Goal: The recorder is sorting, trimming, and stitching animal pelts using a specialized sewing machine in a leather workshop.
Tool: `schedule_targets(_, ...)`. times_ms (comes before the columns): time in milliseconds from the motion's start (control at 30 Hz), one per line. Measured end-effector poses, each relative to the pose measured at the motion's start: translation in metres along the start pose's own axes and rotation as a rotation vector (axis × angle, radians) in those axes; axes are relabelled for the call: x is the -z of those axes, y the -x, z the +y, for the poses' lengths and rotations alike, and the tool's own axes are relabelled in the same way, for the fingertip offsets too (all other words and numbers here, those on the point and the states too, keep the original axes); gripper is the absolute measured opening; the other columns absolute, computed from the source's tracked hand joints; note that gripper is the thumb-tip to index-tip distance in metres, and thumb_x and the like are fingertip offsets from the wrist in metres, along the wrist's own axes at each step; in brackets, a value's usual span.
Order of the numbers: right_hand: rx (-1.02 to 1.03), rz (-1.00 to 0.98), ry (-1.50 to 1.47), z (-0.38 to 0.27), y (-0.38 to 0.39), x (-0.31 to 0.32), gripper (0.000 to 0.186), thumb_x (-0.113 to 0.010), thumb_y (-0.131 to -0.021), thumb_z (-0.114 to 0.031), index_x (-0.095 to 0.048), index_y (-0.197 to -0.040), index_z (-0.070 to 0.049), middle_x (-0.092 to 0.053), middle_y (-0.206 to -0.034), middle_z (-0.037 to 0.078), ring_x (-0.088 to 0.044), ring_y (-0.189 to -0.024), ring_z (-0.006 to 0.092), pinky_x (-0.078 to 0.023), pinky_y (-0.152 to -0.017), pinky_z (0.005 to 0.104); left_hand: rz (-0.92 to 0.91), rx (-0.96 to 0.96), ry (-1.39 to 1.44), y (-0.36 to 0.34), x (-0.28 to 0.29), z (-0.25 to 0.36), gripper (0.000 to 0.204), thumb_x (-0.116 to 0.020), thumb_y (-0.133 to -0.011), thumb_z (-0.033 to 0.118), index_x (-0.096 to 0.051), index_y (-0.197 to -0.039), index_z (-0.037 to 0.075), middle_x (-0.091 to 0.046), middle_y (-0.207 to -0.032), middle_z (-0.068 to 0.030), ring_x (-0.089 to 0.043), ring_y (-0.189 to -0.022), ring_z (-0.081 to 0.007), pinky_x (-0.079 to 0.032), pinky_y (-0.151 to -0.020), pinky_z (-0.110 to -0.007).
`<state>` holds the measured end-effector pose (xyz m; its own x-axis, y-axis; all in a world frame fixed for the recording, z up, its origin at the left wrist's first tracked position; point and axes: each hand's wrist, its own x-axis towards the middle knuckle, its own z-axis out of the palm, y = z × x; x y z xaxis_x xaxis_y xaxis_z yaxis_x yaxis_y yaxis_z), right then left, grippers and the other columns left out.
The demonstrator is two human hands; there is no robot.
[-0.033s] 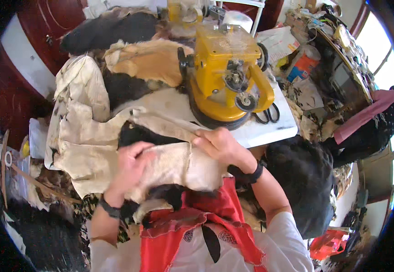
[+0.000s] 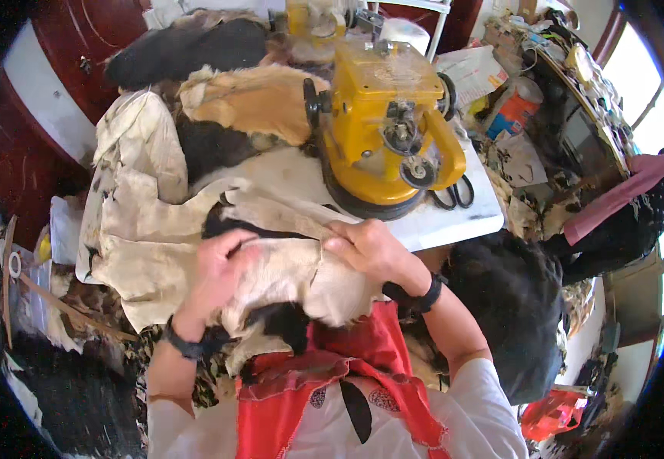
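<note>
As hands [image 2: 223, 264] [image 2: 373, 246] touch hide [image 2: 282, 269], machine [image 2: 381, 88] ahead; scissors [image 2: 455, 196]

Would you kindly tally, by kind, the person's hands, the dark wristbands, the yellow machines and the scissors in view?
Hands (left hand, right hand): 2
Dark wristbands: 2
Yellow machines: 2, the rear one partly hidden
Pairs of scissors: 1
Total: 7

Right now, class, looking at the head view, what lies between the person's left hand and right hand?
In the head view, a stretch of pale hide lies between the left hand and the right hand.
</note>
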<state>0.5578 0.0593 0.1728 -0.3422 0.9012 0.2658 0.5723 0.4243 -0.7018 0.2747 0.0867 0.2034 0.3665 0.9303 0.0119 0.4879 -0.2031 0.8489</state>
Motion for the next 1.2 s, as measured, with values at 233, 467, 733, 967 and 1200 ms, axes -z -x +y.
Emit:
schedule_targets(233,-0.015,-0.068,0.105,0.003,-0.006,-0.004,0.061,-0.071,-0.079,-0.058,-0.062,-0.104,-0.004,-0.06,-0.069,0.025,-0.061,-0.071,0.0459,-0.049,-0.062,0.0495,0.183,-0.036,-0.172,-0.028,-0.005,-0.051,0.021,-0.064,-0.09,0.011,-0.063,-0.108,0.001,-0.068,-0.095,-0.0134,-0.066,-0.081,-0.0264,-0.052,-0.075,-0.036)
schedule_targets(467,-0.011,-0.055,0.057,0.011,-0.005,-0.002,0.065,-0.077,-0.072,-0.058,-0.062,-0.106,-0.005,-0.063,-0.076,0.024,-0.063,-0.075,0.0456,-0.05,-0.065,0.0492,0.153,-0.681,-0.631,-0.022,-0.036,-0.011,0.051,-0.077,-0.078,0.024,-0.056,-0.122,0.009,-0.053,-0.132,-0.0124,-0.05,-0.124,-0.0355,-0.026,-0.109,-0.062)
schedule_targets(733,0.039,0.026,-0.006,0.015,-0.001,-0.007,0.065,-0.082,-0.071,-0.05,-0.06,-0.113,-0.007,-0.064,-0.079,0.023,-0.063,-0.075,0.0444,-0.05,-0.063,0.0477,0.046,-0.866,-0.684,-0.043,-0.051,-0.022,0.041,-0.076,-0.077,0.026,-0.059,-0.111,0.011,-0.062,-0.112,-0.0049,-0.054,-0.112,-0.0268,-0.03,-0.108,-0.057)
schedule_targets(967,-0.061,0.027,0.071,0.009,0.005,-0.008,0.067,-0.082,-0.07,-0.051,-0.06,-0.119,-0.01,-0.065,-0.076,0.021,-0.064,-0.072,0.043,-0.05,-0.062,0.0462,-0.178,-0.553,-0.359,-0.045,-0.043,-0.03,0.041,-0.076,-0.079,0.014,-0.056,-0.114,0.008,-0.064,-0.095,-0.0075,-0.06,-0.093,-0.0312,-0.037,-0.106,-0.051)
schedule_targets(1200,0.122,0.1,0.066,-0.005,0.014,-0.005,0.073,-0.085,-0.07,-0.032,-0.058,-0.136,-0.013,-0.07,-0.099,0.019,-0.065,-0.084,0.0402,-0.054,-0.073,0.0381,-0.061,-0.722,-0.553,-0.022,-0.025,-0.003,0.05,-0.071,-0.081,0.007,-0.057,-0.129,0.004,-0.057,-0.081,-0.0075,-0.057,-0.08,-0.0269,-0.044,-0.08,-0.041)
